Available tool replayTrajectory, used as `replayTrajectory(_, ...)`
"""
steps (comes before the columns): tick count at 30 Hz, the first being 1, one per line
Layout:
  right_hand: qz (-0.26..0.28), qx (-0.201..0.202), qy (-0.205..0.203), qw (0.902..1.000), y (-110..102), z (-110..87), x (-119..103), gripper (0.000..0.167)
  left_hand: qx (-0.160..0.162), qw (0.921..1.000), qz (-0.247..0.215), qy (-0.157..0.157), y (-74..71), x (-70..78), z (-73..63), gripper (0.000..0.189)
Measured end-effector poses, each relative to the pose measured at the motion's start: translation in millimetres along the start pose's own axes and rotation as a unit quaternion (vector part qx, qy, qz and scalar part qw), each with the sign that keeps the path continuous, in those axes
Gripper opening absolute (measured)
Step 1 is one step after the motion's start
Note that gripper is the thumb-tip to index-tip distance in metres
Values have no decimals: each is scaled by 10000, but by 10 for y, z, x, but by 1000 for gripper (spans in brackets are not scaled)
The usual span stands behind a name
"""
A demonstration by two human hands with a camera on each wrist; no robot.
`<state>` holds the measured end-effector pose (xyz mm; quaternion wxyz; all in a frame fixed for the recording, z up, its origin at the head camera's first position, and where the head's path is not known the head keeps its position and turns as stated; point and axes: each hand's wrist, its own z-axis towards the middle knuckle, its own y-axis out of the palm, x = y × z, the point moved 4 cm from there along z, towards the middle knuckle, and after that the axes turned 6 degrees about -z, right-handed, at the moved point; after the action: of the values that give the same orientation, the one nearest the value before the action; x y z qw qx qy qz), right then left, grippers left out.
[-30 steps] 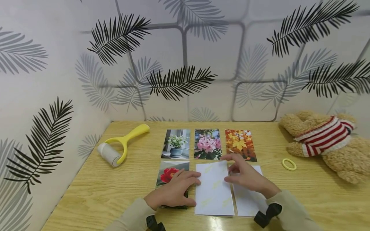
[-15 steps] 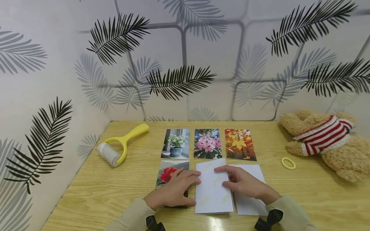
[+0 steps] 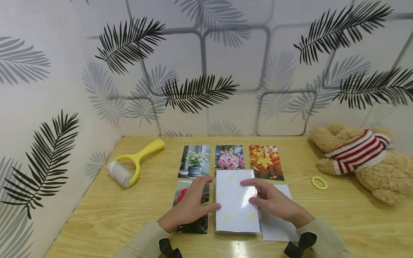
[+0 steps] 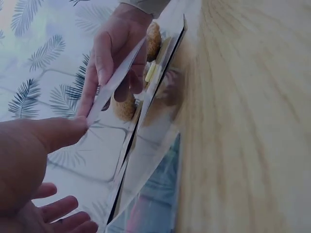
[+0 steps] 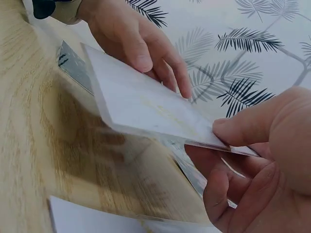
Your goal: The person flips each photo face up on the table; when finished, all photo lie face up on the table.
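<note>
A photo print, white back up with faint yellow marks, is raised above the table in front of me. At its right edge my right hand pinches it, thumb on top and fingers beneath, as the right wrist view shows with the print tilted. My left hand is at the opposite edge, its thumb tip touching the print and its other fingers spread loosely. Partly hidden under the left hand is a red flower photo. Below the right hand lies another print, white back up.
Along the back lie photos of a potted plant, pink blossoms and a maple leaf. A yellow-handled lint roller lies left. To the right are a yellow ring and a teddy bear in a striped sweater.
The middle print has come up off the table, its right edge in the right hand. The left hand's fingers have lifted and turned away from it, leaving the thumb at its edge.
</note>
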<state>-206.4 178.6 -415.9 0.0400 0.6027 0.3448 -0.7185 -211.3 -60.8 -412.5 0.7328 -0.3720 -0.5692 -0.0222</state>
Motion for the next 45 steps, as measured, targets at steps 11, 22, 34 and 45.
replayTrajectory(11, 14, 185, 22, 9998, 24, 6, 19, 49, -769, 9404, -3236, -706, 87, -69, 4, 62)
replayTrajectory(22, -1420, 539, -337, 9878, 87, 8, -31, 50, -645, 9107, -3970, -942, 17, -26, -20, 58)
replayTrajectory(34, -1323, 228, -679, 9886, 278, 7, -100, 56, -1040, 9166, -3816, -591, 63, 65, -22, 57)
replayTrajectory(45, -858, 19, -577, 9946, 342, 30, -107, 65, -1460, 9332, -3263, -368, 108, 103, -36, 54)
